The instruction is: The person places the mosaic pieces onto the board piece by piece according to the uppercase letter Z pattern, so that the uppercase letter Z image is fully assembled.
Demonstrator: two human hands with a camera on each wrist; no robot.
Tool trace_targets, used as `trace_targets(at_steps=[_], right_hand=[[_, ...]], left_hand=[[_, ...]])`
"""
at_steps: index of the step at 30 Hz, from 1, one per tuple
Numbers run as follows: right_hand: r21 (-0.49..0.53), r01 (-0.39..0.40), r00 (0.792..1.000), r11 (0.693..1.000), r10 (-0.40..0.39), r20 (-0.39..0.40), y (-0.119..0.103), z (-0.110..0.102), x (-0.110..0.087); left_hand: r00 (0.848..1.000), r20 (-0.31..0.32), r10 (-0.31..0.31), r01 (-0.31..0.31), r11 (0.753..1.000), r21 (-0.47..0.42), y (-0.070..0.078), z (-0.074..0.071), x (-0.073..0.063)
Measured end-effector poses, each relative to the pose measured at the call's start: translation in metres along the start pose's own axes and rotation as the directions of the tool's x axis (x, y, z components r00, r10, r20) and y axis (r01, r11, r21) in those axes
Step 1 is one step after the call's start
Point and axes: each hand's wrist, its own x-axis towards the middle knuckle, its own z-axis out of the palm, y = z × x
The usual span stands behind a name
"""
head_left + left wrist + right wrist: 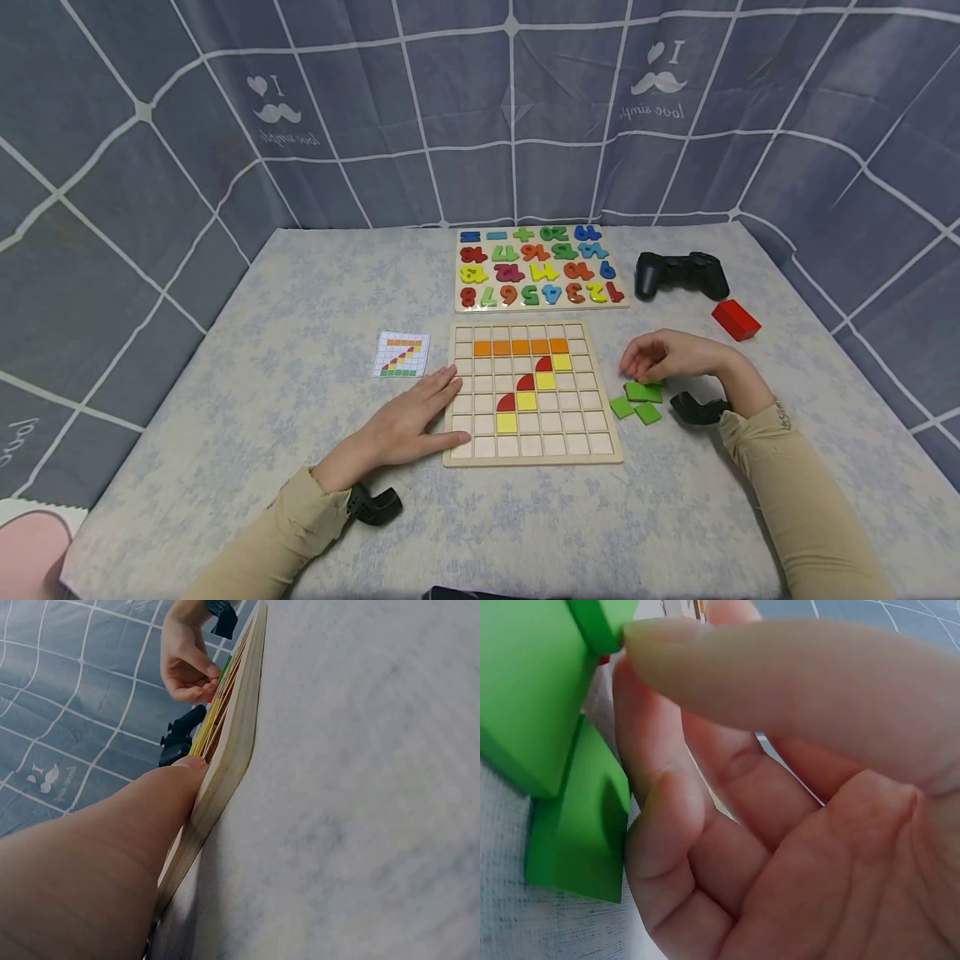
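Observation:
My left hand (408,421) rests with spread, straight fingers on the left edge of a wooden grid board (461,449). Its thumb (169,795) lies over the rim in the left wrist view. On the board, orange squares (520,348) form a row, with yellow squares (527,401) and red quarter-circle pieces (506,403) running diagonally below. Right of the board, my right hand (671,354) is over several green square tiles (647,412). Its curled thumb and forefinger pinch a green tile (604,622) at its corner; the fingers partly hide the contact.
A small pattern card (402,354) lies left of the board. Behind it is a number puzzle board (540,304). A black game controller (681,275) and a red block (737,320) lie at the right. Tiled-pattern curtains (465,108) surround the table (315,283).

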Motion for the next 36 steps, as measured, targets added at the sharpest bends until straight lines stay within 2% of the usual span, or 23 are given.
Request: trace_targets(at_steps=[10, 17, 36], right_hand=[[-0.036, -0.031, 1.000, 0.999, 0.031, 0.002, 0.0041, -0.0007, 0.0014], [-0.022, -0.032, 0.999, 0.999, 0.033, 0.020, 0.0056, -0.0001, 0.0021], [-0.101, -0.076, 0.997, 0.992, 0.076, -0.005, -0.0029, 0.0075, 0.0048]], left_hand=[[1.000, -0.007, 0.006, -0.006, 1.000, 0.004, -0.0001, 0.0007, -0.0002], [1.000, -0.010, 0.007, -0.007, 1.000, 0.005, -0.0005, 0.0012, -0.0005], [1.000, -0.020, 0.018, -0.018, 1.000, 0.015, -0.0013, 0.0016, -0.0004]])
